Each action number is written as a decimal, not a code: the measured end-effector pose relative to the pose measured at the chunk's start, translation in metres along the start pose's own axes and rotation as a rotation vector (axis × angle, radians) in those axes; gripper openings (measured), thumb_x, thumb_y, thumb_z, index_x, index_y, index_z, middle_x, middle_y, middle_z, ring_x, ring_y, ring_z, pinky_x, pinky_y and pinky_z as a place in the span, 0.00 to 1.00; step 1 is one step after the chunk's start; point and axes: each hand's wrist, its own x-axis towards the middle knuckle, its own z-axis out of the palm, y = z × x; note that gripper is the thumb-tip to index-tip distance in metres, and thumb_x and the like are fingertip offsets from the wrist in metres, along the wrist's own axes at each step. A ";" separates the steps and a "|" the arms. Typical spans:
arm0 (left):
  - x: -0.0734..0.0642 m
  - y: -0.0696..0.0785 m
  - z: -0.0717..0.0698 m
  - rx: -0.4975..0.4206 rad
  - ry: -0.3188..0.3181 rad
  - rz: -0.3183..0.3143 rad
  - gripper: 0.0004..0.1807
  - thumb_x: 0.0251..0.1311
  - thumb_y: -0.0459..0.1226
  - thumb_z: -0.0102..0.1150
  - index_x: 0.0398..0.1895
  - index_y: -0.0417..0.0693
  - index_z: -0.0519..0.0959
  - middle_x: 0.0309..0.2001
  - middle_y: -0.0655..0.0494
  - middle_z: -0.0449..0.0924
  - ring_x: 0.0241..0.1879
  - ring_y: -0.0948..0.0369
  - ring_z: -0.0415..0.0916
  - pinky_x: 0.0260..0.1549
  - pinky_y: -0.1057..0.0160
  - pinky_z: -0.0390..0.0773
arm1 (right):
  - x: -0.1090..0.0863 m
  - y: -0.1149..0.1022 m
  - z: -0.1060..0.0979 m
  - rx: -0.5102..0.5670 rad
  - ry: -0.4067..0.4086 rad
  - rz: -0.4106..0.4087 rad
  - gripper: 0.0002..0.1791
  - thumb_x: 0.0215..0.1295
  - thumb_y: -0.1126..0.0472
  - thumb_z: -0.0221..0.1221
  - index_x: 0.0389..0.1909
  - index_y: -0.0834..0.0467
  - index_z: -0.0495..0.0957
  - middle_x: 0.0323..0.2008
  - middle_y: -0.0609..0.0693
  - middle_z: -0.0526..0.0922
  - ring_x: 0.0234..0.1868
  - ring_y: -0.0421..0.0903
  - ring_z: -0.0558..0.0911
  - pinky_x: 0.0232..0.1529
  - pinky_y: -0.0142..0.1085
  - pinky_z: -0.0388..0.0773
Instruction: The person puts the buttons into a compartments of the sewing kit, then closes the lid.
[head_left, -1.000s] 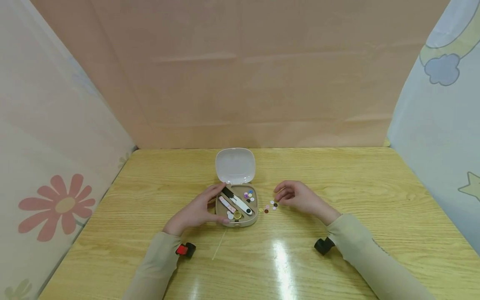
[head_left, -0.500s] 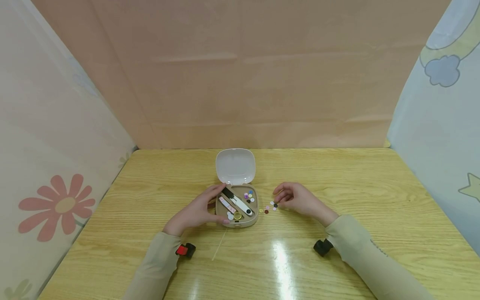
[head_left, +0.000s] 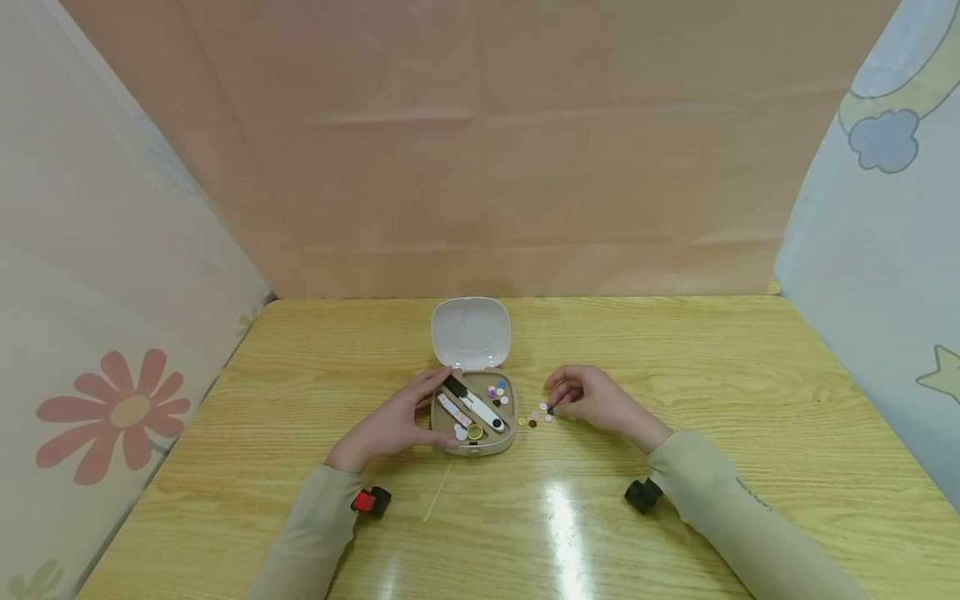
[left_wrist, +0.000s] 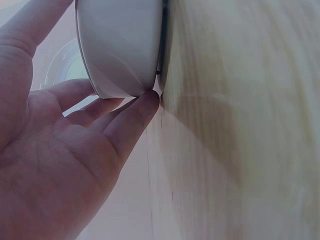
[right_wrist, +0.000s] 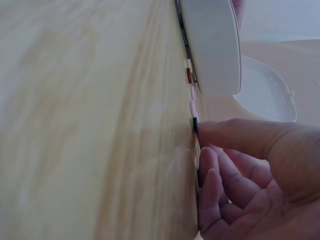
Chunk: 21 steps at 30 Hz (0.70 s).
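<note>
Left wall: I see a pale panel [head_left: 82,275] with a red flower [head_left: 131,412].
Left sleeve: beige [head_left: 307,508], with a red-and-black device [head_left: 371,501] at the wrist.
Left hand: it [head_left: 393,421] holds the box by its left side; I read the grip as wide, one finger at the rear rim, the thumb at the front. My left wrist view shows fingertips against the outer wall.
Pale strip: thin [head_left: 438,493], on the wood-grained surface [head_left: 337,333] in front of the box.
Box: beige [head_left: 491,448], resting on the surface, its white lid [head_left: 471,332] raised behind.
Inside the box, left to right: pink-and-white strip [head_left: 454,410], white pieces [head_left: 461,432], gold-rimmed round item [head_left: 475,431], black-and-white tool [head_left: 487,413] lying diagonally, then coloured buttons [head_left: 492,392] in the rear right compartment.
Loose buttons: just right of the box I have a yellow button [head_left: 522,422], a dark red button [head_left: 532,424], a pink button [head_left: 535,415], white ones and a black button [right_wrist: 195,125].
Right hand: it [head_left: 592,398] keeps a narrow grip, fingers relaxed and loosely bent, thumb tip touching the black button.
Right sleeve: beige [head_left: 720,492], with a black device [head_left: 642,495] at the wrist.
Right wall: pale, with a blue cloud [head_left: 885,140] and a star [head_left: 941,372].
</note>
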 end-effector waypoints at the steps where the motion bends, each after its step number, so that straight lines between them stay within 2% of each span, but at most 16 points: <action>1: 0.000 0.000 0.000 0.000 0.000 -0.002 0.58 0.42 0.46 0.77 0.75 0.51 0.51 0.73 0.55 0.48 0.69 0.55 0.52 0.62 0.54 0.65 | 0.000 0.000 0.000 -0.001 0.003 -0.002 0.15 0.55 0.77 0.61 0.44 0.69 0.76 0.33 0.56 0.82 0.33 0.47 0.79 0.32 0.30 0.77; 7: -0.001 0.001 0.000 0.002 0.002 -0.006 0.59 0.41 0.47 0.77 0.75 0.51 0.51 0.73 0.56 0.48 0.69 0.56 0.52 0.62 0.55 0.65 | 0.002 0.001 0.002 -0.012 0.008 -0.030 0.15 0.52 0.78 0.62 0.43 0.70 0.76 0.32 0.56 0.83 0.31 0.45 0.79 0.31 0.29 0.77; 14: 0.000 0.001 -0.001 0.008 0.001 -0.025 0.59 0.40 0.48 0.77 0.75 0.53 0.51 0.72 0.61 0.48 0.69 0.60 0.52 0.62 0.59 0.65 | 0.002 0.000 0.003 -0.026 0.008 -0.015 0.15 0.52 0.77 0.62 0.43 0.68 0.76 0.32 0.55 0.82 0.32 0.46 0.79 0.32 0.29 0.77; 21: 0.000 0.001 -0.001 0.014 0.000 -0.024 0.59 0.41 0.48 0.77 0.75 0.52 0.51 0.72 0.60 0.49 0.69 0.60 0.52 0.62 0.58 0.65 | 0.003 0.001 0.003 -0.041 0.007 -0.010 0.15 0.52 0.77 0.63 0.42 0.68 0.77 0.31 0.54 0.82 0.32 0.46 0.78 0.32 0.30 0.77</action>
